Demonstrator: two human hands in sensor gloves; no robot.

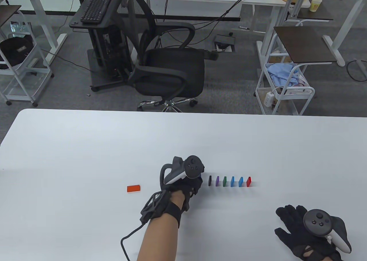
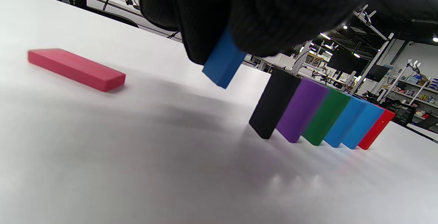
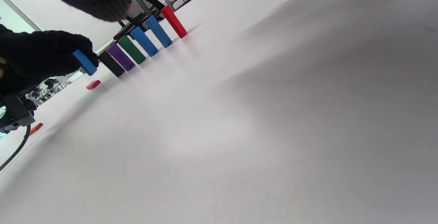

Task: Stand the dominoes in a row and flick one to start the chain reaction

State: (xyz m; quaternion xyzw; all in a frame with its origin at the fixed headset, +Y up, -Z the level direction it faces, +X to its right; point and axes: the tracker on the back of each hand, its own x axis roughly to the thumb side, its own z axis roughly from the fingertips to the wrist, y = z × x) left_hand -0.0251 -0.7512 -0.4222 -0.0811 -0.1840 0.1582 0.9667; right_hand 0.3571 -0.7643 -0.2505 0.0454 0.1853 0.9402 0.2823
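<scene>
Six dominoes stand in a row on the white table (image 1: 86, 146): black (image 1: 210, 180), purple (image 1: 217, 181), green (image 1: 224, 181), two blue (image 1: 232, 181) and red (image 1: 248, 181). My left hand (image 1: 197, 183) hovers just left of the black one and pinches another blue domino (image 2: 222, 61) in its fingertips, tilted and a little above the table. The table view hides that domino; the right wrist view shows the held blue domino (image 3: 84, 62) beside the black one (image 3: 111, 64). My right hand (image 1: 304, 229) lies flat on the table near the front right, holding nothing.
An orange domino (image 1: 133, 188) lies flat left of my left hand. A pink-red domino (image 2: 77, 69) lies flat beyond the hand, hidden in the table view. An office chair (image 1: 169, 68) and a white cart (image 1: 283, 94) stand past the table's far edge.
</scene>
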